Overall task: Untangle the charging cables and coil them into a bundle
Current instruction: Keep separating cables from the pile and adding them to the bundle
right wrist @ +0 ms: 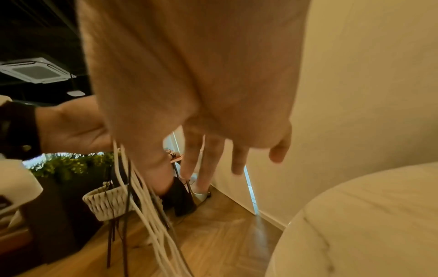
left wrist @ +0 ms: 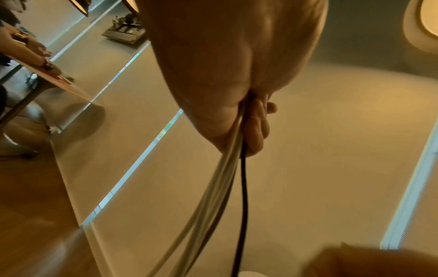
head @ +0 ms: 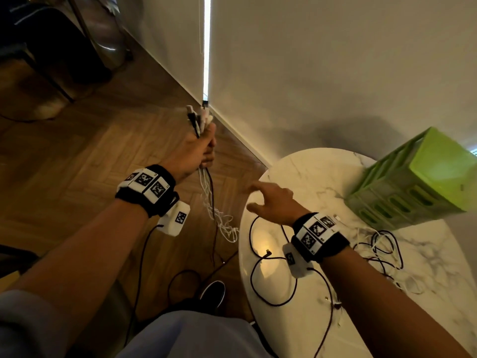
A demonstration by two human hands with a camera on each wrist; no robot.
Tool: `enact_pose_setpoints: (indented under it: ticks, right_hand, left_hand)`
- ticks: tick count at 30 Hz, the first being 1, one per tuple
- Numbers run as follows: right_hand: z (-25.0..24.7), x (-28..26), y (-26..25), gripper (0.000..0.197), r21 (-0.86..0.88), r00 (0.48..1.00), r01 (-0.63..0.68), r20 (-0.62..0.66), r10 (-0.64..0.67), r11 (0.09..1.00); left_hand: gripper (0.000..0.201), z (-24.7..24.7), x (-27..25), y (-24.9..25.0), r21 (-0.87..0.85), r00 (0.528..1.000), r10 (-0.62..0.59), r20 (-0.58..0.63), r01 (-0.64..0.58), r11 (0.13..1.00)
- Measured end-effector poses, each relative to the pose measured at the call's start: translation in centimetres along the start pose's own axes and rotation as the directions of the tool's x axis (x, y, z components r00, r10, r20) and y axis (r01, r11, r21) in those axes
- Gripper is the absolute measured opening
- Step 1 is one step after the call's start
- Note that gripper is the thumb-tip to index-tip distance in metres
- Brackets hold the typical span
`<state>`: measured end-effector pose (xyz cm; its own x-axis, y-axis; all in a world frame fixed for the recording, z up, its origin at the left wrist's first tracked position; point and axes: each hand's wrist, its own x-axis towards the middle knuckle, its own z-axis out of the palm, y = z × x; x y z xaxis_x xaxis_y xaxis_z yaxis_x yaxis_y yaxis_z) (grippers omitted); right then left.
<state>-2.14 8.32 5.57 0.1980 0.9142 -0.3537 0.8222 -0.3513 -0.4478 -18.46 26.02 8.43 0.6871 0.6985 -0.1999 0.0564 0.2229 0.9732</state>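
Right hand [head: 271, 202] hovers with fingers spread, holding nothing, over the desk [head: 322, 171] edge. At its ten o'clock the left hand [head: 198, 151] clamps the cables [head: 210, 200], which hang straight down, nearer this free hand; more lie loose on the desk.

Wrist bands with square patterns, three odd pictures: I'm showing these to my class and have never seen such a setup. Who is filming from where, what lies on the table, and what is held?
No machine here: a person wears three cameras. The head view looks down at both arms; each wrist view looks along one hand. The left hand grips a bunch of charging cables that hang towards the floor, plugs upward. The right hand is open, holding nothing, above the marble table. More loose cables and a green crate lie on the table.
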Motion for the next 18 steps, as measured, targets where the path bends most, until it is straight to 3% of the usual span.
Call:
enact_pose_setpoints:
  ticks: [2, 4, 7, 9, 11, 14, 17, 18]
  right_hand:
    - [-0.1, 0.7, -1.5, 0.047, 0.252, 0.996, 0.018, -0.085, 0.004, 0.968]
    - [0.1, 1.9, -3.7, 0.062, 0.480, 0.998, 0.051, -0.050, -0.030, 0.876]
    - [0.7, 2.7, -6.5, 0.061, 0.610, 0.973, 0.217, -0.195, -0.120, 0.762]
    - [0.8, 2.5, -7.1, 0.051, 0.672, 0.938, 0.323, -0.323, -0.128, 0.666]
    - [0.9, 2.3, -7.6, 0.050, 0.662, 0.905, 0.395, -0.399, -0.148, 0.636]
    - [0.6, 1.9, -8.8, 0.050, 0.742, 0.938, 0.340, -0.309, -0.156, 0.578]
    - [0.0, 1.9, -9.3, 0.009, 0.822, 0.983, 0.184, -0.145, -0.115, 0.539]
    - [-0.1, 1.9, -9.3, 0.013, 0.821, 0.989, 0.146, -0.115, -0.090, 0.552]
  left_hand:
    - [0.039, 1.2, -0.3, 0.0, 0.059, 0.998, 0.018, 0.059, -0.021, 0.998]
    - [0.043, 2.4, -0.8, 0.1, 0.231, 0.993, -0.008, 0.115, -0.019, 0.973]
    - [0.043, 3.2, -1.3, 0.7, 0.394, 0.981, -0.042, 0.190, -0.037, 0.918]
    - [0.041, 2.8, -1.0, 0.8, 0.441, 0.977, 0.048, 0.209, -0.138, 0.887]
    - [0.036, 2.2, -1.1, 1.8, 0.438, 0.969, 0.144, 0.202, -0.221, 0.871]
    - [0.035, 1.5, -1.0, 3.1, 0.475, 0.945, 0.180, 0.274, -0.296, 0.828]
    - [0.041, 1.9, -1.1, 4.0, 0.501, 0.923, 0.126, 0.364, -0.308, 0.809]
    - [0.041, 2.1, -0.9, 4.0, 0.480, 0.921, 0.119, 0.371, -0.300, 0.825]
